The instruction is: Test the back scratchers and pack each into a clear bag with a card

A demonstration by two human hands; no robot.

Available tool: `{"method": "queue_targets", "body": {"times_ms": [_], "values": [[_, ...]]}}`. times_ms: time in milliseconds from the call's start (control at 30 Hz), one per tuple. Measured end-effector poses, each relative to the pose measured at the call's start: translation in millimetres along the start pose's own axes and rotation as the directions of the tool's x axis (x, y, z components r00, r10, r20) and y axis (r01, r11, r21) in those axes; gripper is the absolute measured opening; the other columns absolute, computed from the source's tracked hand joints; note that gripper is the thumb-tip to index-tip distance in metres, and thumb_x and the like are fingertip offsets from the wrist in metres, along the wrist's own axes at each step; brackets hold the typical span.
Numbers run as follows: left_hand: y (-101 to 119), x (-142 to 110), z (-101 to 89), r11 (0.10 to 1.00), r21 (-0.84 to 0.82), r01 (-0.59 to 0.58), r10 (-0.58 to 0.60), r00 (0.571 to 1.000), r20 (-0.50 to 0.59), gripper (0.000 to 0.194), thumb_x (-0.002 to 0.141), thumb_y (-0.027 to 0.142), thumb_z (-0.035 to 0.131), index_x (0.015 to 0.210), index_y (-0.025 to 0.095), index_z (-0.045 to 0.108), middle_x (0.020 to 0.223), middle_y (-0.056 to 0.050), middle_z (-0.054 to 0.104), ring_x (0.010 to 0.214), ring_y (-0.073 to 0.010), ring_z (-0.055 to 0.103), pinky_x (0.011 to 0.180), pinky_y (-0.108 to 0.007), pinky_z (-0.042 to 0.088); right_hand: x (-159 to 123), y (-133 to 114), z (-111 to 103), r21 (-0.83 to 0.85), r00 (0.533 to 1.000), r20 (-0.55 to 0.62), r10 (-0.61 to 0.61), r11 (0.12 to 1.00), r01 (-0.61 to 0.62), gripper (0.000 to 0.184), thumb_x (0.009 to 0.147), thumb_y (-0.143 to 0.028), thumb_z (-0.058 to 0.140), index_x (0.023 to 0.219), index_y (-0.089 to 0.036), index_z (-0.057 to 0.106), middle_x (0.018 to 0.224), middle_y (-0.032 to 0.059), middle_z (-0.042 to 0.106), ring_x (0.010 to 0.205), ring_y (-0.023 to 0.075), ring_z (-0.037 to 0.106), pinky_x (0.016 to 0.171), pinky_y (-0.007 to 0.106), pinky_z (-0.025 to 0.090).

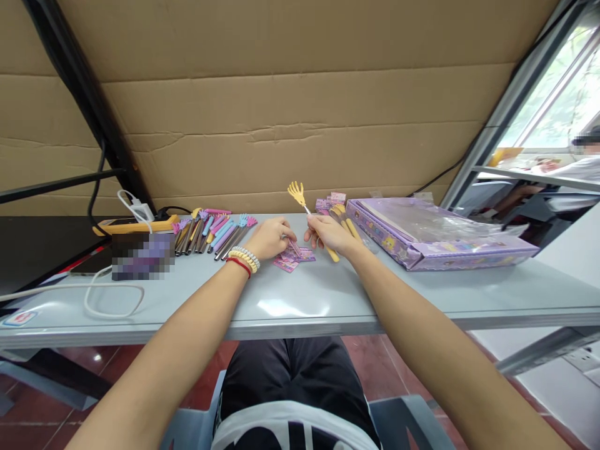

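My right hand [330, 232] is closed around the shaft of a yellow back scratcher [297, 192], its hand-shaped head pointing up and away to the left. The yellow handle end [332, 254] sticks out below that hand. Fingers of my left hand [270, 239] pinch a small purple printed card [294, 247] just above the tabletop. More such cards [287, 262] lie flat under it. To the left of my left hand lies a row of back scratchers [215, 231] with pink, blue, purple and yellow parts. Beside my right wrist are more yellow back scratchers [349, 225], partly hidden.
A purple box [412, 250] with clear plastic on it stands at the right. Further purple cards [330, 201] sit by the cardboard wall [300, 125]. On the left are a yellow device [134, 225], a white cable [135, 309] and a blurred item. Another person sits far right.
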State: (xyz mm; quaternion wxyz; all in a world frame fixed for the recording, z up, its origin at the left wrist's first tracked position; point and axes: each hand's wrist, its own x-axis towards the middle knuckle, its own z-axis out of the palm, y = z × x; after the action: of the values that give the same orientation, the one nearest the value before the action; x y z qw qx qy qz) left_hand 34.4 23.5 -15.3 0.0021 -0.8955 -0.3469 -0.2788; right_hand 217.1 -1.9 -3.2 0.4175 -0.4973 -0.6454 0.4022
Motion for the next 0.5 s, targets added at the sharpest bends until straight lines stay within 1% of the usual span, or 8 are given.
{"method": "queue_targets", "body": {"times_ms": [67, 167, 233, 300, 367, 433, 467, 500], "values": [[-2, -1, -1.6, 1.0, 0.009, -0.001, 0.0, 0.998, 0.062, 0.04, 0.067, 0.007, 0.046, 0.086, 0.023, 0.078, 0.09, -0.004, 0.063, 0.084, -0.0174, 0.059, 0.081, -0.029, 0.047, 1, 1, -1, -0.025, 1.0, -0.01, -0.022, 0.999, 0.021, 0.039, 0.091, -0.047, 0.046, 0.063, -0.018, 0.043, 0.058, 0.0003, 0.057, 0.039, 0.0082, 0.048, 0.036, 0.021, 0.03], [-5, -1, -4.0, 1.0, 0.006, 0.016, -0.017, 0.991, 0.136, 0.046, 0.062, 0.005, 0.043, 0.088, 0.023, 0.077, 0.094, -0.005, 0.063, 0.086, -0.0186, 0.059, 0.084, -0.03, 0.047, 3, 4, -3, -0.081, 0.991, -0.076, -0.115, 0.991, 0.108, 0.043, 0.085, -0.051, 0.052, 0.059, -0.017, 0.048, 0.05, -0.0043, 0.044, 0.041, 0.0067, 0.04, 0.04, 0.021, 0.03], [-5, 0, -5.6, 0.999, 0.001, 0.054, -0.053, 0.989, 0.141, 0.047, 0.062, 0.005, 0.041, 0.089, 0.021, 0.077, 0.096, -0.005, 0.064, 0.089, -0.0192, 0.059, 0.085, -0.03, 0.047, 5, 5, -5, -0.108, 0.975, -0.146, -0.168, 0.982, 0.153, 0.044, 0.08, -0.055, 0.056, 0.06, -0.017, 0.054, 0.047, -0.0059, 0.037, 0.041, 0.0065, 0.035, 0.041, 0.021, 0.028], [-1, 0, -7.2, 0.995, -0.019, 0.101, -0.098, 0.989, 0.115, 0.046, 0.065, 0.007, 0.04, 0.092, 0.019, 0.075, 0.099, -0.006, 0.066, 0.091, -0.0192, 0.06, 0.086, -0.03, 0.047, 6, 5, -6, -0.054, 0.969, -0.18, -0.167, 0.986, 0.16, 0.046, 0.075, -0.06, 0.058, 0.063, -0.016, 0.057, 0.046, -0.0062, 0.035, 0.041, 0.0068, 0.032, 0.039, 0.022, 0.027], [6, 0, -9.0, 0.988, -0.078, 0.134, -0.128, 0.989, 0.074, 0.041, 0.073, 0.012, 0.04, 0.098, 0.017, 0.072, 0.102, -0.006, 0.067, 0.094, -0.0194, 0.06, 0.088, -0.03, 0.046, 5, 3, -7, 0.065, 0.977, -0.155, -0.146, 0.985, 0.157, 0.048, 0.072, -0.064, 0.06, 0.065, -0.016, 0.058, 0.045, -0.0062, 0.035, 0.04, 0.007, 0.032, 0.038, 0.023, 0.027], [15, 0, -10.5, 0.974, -0.179, 0.137, -0.132, 0.991, 0.035, 0.037, 0.082, 0.023, 0.04, 0.102, 0.016, 0.069, 0.104, -0.006, 0.068, 0.095, -0.0194, 0.06, 0.087, -0.03, 0.046, 2, -1, -6, 0.145, 0.984, -0.104, -0.144, 0.977, 0.159, 0.05, 0.069, -0.065, 0.063, 0.066, -0.016, 0.059, 0.046, -0.0051, 0.04, 0.04, 0.007, 0.035, 0.037, 0.022, 0.028], [19, -1, -10.9, 0.963, -0.238, 0.129, -0.126, 0.992, 0.025, 0.037, 0.086, 0.03, 0.039, 0.104, 0.016, 0.068, 0.101, -0.005, 0.068, 0.091, -0.0187, 0.061, 0.083, -0.029, 0.047, 1, -3, -5, 0.16, 0.985, -0.077, -0.153, 0.974, 0.163, 0.05, 0.067, -0.065, 0.065, 0.066, -0.016, 0.059, 0.048, -0.0038, 0.043, 0.041, 0.007, 0.038, 0.037, 0.022, 0.029], [23, -1, -10.9, 0.949, -0.291, 0.122, -0.118, 0.993, 0.032, 0.038, 0.089, 0.036, 0.038, 0.106, 0.016, 0.066, 0.093, -0.004, 0.069, 0.084, -0.0176, 0.061, 0.077, -0.028, 0.047, -1, -5, -4, 0.162, 0.985, -0.052, -0.164, 0.972, 0.17, 0.051, 0.066, -0.065, 0.066, 0.064, -0.015, 0.058, 0.05, -0.0021, 0.047, 0.042, 0.0071, 0.04, 0.038, 0.022, 0.03]]}}
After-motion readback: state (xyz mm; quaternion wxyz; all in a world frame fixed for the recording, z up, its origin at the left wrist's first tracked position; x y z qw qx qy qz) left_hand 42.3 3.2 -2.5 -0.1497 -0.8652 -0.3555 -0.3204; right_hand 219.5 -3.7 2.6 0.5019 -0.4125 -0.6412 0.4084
